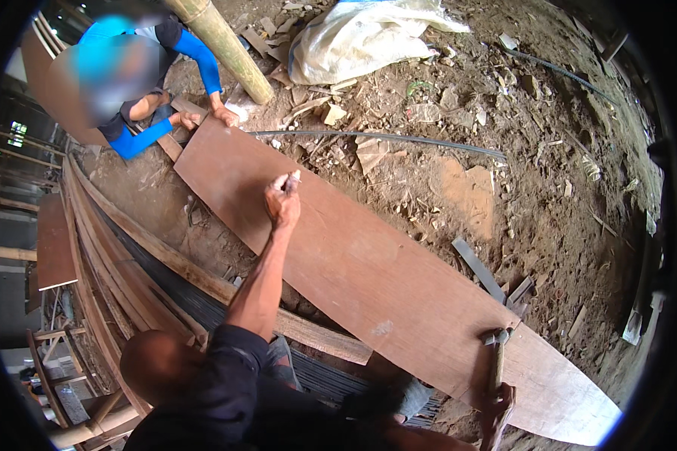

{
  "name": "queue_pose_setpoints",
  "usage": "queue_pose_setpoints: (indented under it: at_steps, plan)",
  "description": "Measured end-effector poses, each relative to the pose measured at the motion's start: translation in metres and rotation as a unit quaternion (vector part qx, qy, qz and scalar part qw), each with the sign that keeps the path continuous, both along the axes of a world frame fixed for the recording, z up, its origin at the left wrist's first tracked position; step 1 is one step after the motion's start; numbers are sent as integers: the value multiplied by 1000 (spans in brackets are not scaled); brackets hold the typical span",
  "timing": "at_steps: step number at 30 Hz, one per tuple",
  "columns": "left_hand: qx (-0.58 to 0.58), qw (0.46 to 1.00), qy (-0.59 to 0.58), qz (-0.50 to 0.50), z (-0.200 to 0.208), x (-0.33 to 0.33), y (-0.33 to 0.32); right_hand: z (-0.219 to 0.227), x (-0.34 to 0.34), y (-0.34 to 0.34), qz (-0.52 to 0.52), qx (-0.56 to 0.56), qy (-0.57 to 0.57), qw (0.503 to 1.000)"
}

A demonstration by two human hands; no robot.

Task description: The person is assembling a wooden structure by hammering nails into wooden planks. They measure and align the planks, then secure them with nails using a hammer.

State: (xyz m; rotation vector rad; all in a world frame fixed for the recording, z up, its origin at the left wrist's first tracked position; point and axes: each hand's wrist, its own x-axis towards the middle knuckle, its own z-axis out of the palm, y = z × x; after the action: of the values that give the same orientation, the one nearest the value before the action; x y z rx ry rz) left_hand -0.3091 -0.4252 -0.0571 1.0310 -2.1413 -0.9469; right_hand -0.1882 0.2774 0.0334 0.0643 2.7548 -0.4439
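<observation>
A long brown plywood board (pixel 368 278) stretches diagonally from the upper left to the lower right. Above its far half, my left hand (pixel 282 201) is closed, fingertips pinched together; what sits between them is too small to make out. At the near right end, my right hand (pixel 499 415) grips a hammer (pixel 497 361) by its wooden handle. The hammer's metal head is over the board, by a seam across it. A co-worker's two hands (pixel 222 113) are at the board's far left end.
The co-worker in blue sleeves (pixel 198 56) crouches beside a bamboo pole (pixel 229 52). A white sack (pixel 361 41) lies on the littered dirt ground. A grey metal strip (pixel 478 269) is beside the board's far edge. Long timber planks (pixel 120 278) and dark rods (pixel 331 383) lie at the left.
</observation>
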Motion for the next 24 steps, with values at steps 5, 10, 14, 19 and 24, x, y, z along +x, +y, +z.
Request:
queue_pose_setpoints:
  at_steps: [5, 10, 14, 19, 24]
  plan:
    - [2, 999, 27, -31, -24, -4, -22, 38, -9, -23, -96, -100, -99, 985]
    - [7, 995, 77, -64, -28, -11, -17, 109, -60, -125, -166, -311, -164, 921]
    - [53, 994, 40, -87, -30, -17, -10, 89, -110, -245, -202, -388, -202, 877]
    - [72, 991, 34, -107, -37, -19, -13, 46, -164, -385, 73, -252, -186, 947]
    - [27, 996, 5, -85, -46, -19, -11, 40, -172, -454, 211, -410, 22, 887]
